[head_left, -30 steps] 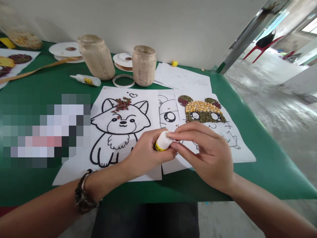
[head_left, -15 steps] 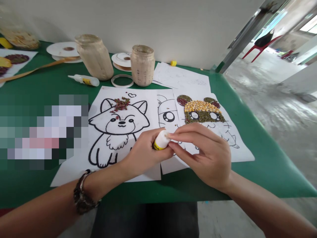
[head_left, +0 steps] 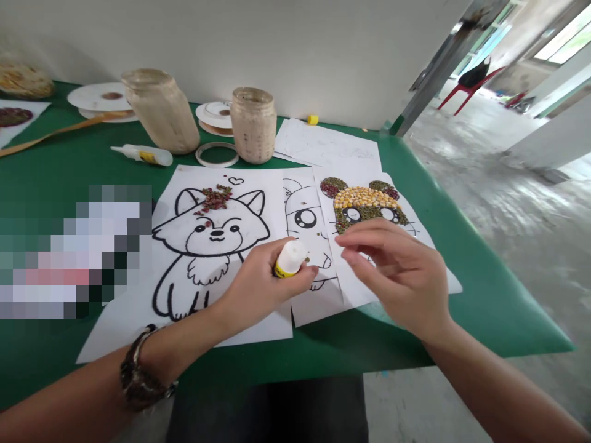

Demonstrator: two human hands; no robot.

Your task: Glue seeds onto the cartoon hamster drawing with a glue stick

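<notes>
My left hand (head_left: 253,280) is wrapped round a white glue bottle (head_left: 290,258) with a yellow label, its top tilted toward the right. To the right, my right hand (head_left: 404,277) hovers apart from the bottle, thumb and fingers slightly separated, with nothing visible between them. Below my left hand lies a fox drawing (head_left: 215,271) with a heap of red and green beans (head_left: 216,198) on its forehead. Under my right hand is a hamster picture (head_left: 367,197), partly filled with yellow corn and green beans. Another line drawing (head_left: 302,234) sits between these two sheets.
A second glue bottle (head_left: 143,155) lies on the green table (head_left: 498,320). Behind are two cloudy jars (head_left: 161,114), ribbon spools (head_left: 99,97), a tape ring (head_left: 217,154), a yellow cap (head_left: 313,119) and more paper (head_left: 327,144). A blurred patch covers the left side.
My right hand has moved right, off the top of the glue bottle, and its fingers have parted a little. My left hand still holds the bottle. The view has shifted slightly.
</notes>
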